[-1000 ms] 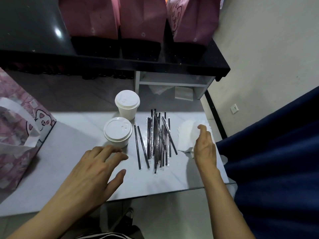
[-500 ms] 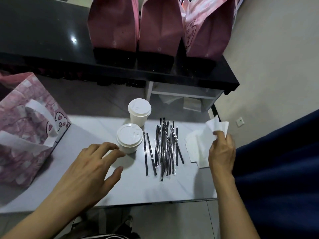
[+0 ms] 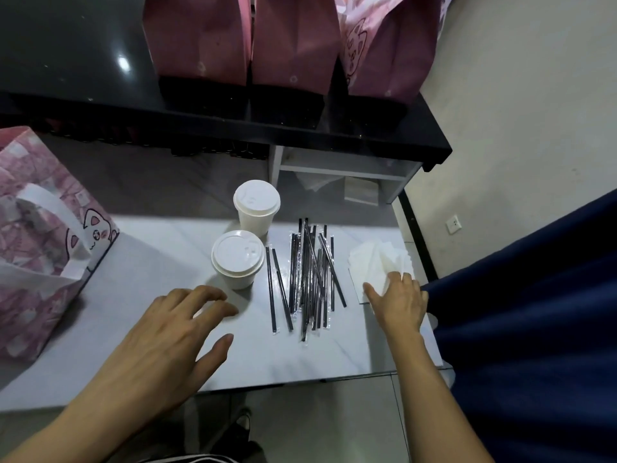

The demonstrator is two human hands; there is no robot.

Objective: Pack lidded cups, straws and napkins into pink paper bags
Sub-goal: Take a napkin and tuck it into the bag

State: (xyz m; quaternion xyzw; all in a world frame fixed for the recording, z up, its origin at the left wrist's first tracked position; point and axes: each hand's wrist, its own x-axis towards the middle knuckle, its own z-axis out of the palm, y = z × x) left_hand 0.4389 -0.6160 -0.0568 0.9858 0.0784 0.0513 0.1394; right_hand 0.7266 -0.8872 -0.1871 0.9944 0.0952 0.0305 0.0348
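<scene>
Head view, sweeping from nine o'clock round to three: a pink paper bag (image 3: pixel 43 248) printed with a cartoon cat face stands on the left end of the white tabletop (image 3: pixel 140 262), its mouth agape and a white flat handle drooping over the front. At about seven o'clock the left hand (image 3: pixel 167 335) hovers palm down, fingers spread and loosely bent, gripping nothing, its fingertips just short of the nearer lidded cup (image 3: pixel 237 259). That cup is white paper with a white domed sip lid; a second lidded cup (image 3: pixel 256 207) of the same kind stands just behind it toward twelve o'clock. Right of the cups lies a loose heap of black straws (image 3: pixel 309 275), each in a clear wrapper, mostly pointing toward twelve, a few crossed. Farther toward three o'clock sits a ruffled stack of white napkins (image 3: pixel 374 262); the right hand (image 3: pixel 399 304) lies on its near edge, thumb splayed, fingers bent onto the paper. Along twelve o'clock, three more pink bags (image 3: pixel 293 38) stand in a row on a black shelf (image 3: pixel 83 61).
</scene>
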